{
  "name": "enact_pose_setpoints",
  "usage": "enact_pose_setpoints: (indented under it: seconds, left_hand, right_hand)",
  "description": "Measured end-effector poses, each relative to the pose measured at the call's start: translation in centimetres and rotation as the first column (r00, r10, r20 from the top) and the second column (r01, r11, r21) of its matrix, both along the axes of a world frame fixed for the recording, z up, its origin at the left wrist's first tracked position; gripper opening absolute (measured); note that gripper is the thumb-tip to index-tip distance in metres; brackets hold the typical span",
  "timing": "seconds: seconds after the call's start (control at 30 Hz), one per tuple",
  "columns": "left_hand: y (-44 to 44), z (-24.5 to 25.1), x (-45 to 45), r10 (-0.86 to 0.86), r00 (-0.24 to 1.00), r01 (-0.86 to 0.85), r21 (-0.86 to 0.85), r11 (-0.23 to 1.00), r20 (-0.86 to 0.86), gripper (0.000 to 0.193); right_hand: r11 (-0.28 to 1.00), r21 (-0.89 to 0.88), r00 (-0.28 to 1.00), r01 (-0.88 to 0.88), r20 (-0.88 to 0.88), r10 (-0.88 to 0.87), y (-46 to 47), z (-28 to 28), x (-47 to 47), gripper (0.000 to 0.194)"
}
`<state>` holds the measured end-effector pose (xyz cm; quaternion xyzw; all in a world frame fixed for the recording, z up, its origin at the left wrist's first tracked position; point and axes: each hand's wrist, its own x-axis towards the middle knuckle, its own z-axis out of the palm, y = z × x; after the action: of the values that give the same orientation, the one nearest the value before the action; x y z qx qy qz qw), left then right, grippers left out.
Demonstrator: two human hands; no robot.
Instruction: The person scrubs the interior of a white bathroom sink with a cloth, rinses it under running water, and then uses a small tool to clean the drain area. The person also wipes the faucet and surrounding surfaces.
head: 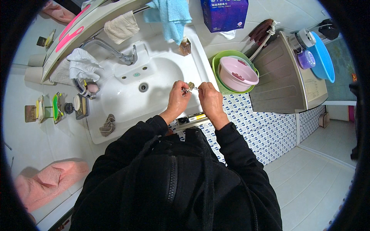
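Note:
My left hand (pixel 178 97) pinches a small brownish item with metal parts (pixel 190 85) above the right side of a white washbasin (pixel 170 69). Opposite it, my right hand (pixel 211 99) grips a thin metallic end that reaches toward the same item. Fingers hide much of the piece, so its exact kind is unclear. Both hands look wet. A crumpled grey-brown cloth (pixel 107 126) lies on the basin's front left rim. At the back stands a chrome faucet (pixel 127 57), its spout swung to the left.
A brown bottle (pixel 185 47) stands at the basin's back right corner, under a hanging blue towel (pixel 170 20). Nested tubs with a pink basin (pixel 238 73) sit right of the sink, beside a grey appliance (pixel 277 75). Soap holders (pixel 81 106) line the left wall.

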<state>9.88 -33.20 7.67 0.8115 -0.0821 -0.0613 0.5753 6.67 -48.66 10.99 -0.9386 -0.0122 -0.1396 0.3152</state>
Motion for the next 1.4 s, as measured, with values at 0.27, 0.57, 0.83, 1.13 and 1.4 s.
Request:
enact_pose_setpoints:
  seconds: [0.27, 0.57, 0.83, 1.13, 1.4]
  left_hand:
    - [0.1, -0.5, 0.1, 0.002, 1.0, -0.002, -0.017, 1.0, -0.031, 0.023]
    - [0.5, -0.5, 0.2, -0.01, 0.953, -0.058, -0.214, 0.975, -0.303, 0.026]
    - [0.3, -0.7, 0.2, -0.044, 0.962, -0.026, -0.254, 0.967, -0.268, 0.026]
    - [0.9, -1.4, 0.2, -0.115, 0.917, -0.067, -0.432, 0.899, -0.382, 0.026]
    - [1.0, -1.0, 0.4, -0.157, 0.928, 0.02, -0.376, 0.926, -0.337, 0.023]
  right_hand:
    - [0.998, 0.05, 0.997, 0.036, 0.073, -0.039, 0.1, -1.0, 0.0, 0.008]
    - [0.976, 0.202, 0.994, 0.083, 0.053, -0.096, -0.6, -0.4, -0.1, 0.006]
    - [0.99, 0.106, 0.995, 0.097, -0.008, -0.097, -0.1, -0.9, 0.2, 0.006]
    - [0.995, 0.096, 1.0, 0.023, 0.001, -0.023, -0.1, -0.1, 0.1, 0.004]
    - [0.993, 0.078, 0.994, -0.092, -0.045, 0.096, -1.1, 0.7, 0.4, 0.005]
